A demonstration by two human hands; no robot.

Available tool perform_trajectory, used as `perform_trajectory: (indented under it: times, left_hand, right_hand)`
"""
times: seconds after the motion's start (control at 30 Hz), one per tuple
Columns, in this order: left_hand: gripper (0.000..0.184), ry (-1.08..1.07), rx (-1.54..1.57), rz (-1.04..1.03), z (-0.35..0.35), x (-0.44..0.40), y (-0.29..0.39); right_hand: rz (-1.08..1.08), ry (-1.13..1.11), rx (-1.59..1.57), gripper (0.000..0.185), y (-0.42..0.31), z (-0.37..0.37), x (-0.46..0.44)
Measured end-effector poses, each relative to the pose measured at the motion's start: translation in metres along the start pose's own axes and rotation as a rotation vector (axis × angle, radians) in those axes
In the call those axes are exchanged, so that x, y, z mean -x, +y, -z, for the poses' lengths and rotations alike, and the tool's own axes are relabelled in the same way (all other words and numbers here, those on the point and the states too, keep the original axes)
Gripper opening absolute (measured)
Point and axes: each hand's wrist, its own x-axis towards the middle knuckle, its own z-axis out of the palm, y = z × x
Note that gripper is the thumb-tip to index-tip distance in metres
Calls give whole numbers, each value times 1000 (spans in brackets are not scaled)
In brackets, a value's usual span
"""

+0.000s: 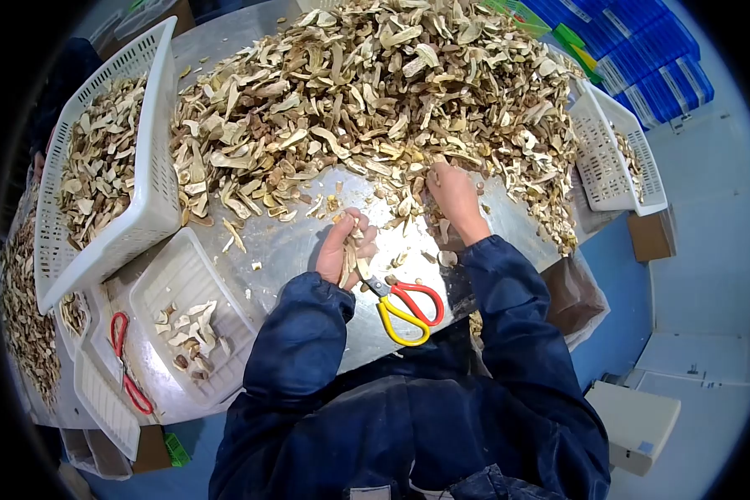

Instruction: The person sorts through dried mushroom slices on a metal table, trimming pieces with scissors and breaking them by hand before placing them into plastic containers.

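Note:
A large heap of dried mushroom slices (375, 108) covers the metal table in front of me. My left hand (342, 250) is curled around a few mushroom slices (351, 257), held low over the tabletop. At the near edge of the heap, my right hand (457, 196) has its fingers bent together among the slices; what they grip is hidden. Scissors (404, 310) with one red and one yellow handle lie on the table close below my left hand, their blades pointing toward it and partly covered.
A tall white basket (154, 150) full of slices stands left. Nearer sits a shallow white tray (154, 287) holding some slices, beside red-handled scissors (122, 358). Another white basket (608, 179) is at right, with blue trays (642, 67) behind. A lined bin (577, 300) stands below the table's right edge.

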Motion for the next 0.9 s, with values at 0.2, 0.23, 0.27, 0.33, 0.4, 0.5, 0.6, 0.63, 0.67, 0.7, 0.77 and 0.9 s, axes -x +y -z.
perform_trajectory:
  times: [0.2,0.23,0.27,0.33,0.4,0.5,0.6,0.63,0.67,0.7,0.77,0.9]
  left_hand:
    - [11,-13,7,1,1,-1,0]
    - [11,-18,15,8,2,-1,-1]
    - [11,-16,7,5,2,-2,-1]
    - [11,-9,-8,-3,2,-2,-2]
    - [11,0,3,1,0,-1,-1]
    - [11,2,14,2,0,0,-1]
    - [11,7,21,5,-1,-1,-2]
    - [11,13,25,2,-1,0,-1]
    - [11,2,30,0,0,0,-1]
    - [11,-10,35,-1,1,-1,-1]
    - [11,-20,45,9,2,-2,-3]
    - [11,-25,57,17,2,-2,-3]
  right_hand:
    - [-497,-225,-1551,15,14,31,11]
    - [-473,-222,-1393,16,15,27,10]
    - [-446,-218,-1236,17,19,21,9]
    - [-435,-182,-857,24,13,8,4]
    - [-167,-51,-409,28,-3,-7,2]
    - [-70,-59,-221,31,-13,-15,0]
    - [-313,-300,-633,24,-13,-6,-2]
    - [-368,-375,-1111,14,-17,13,2]
    - [-332,-417,-1402,10,1,15,6]
    - [-291,-453,-1692,7,4,21,8]
    - [-390,-441,-1420,8,5,24,10]
    - [-242,-327,-570,14,-12,11,14]
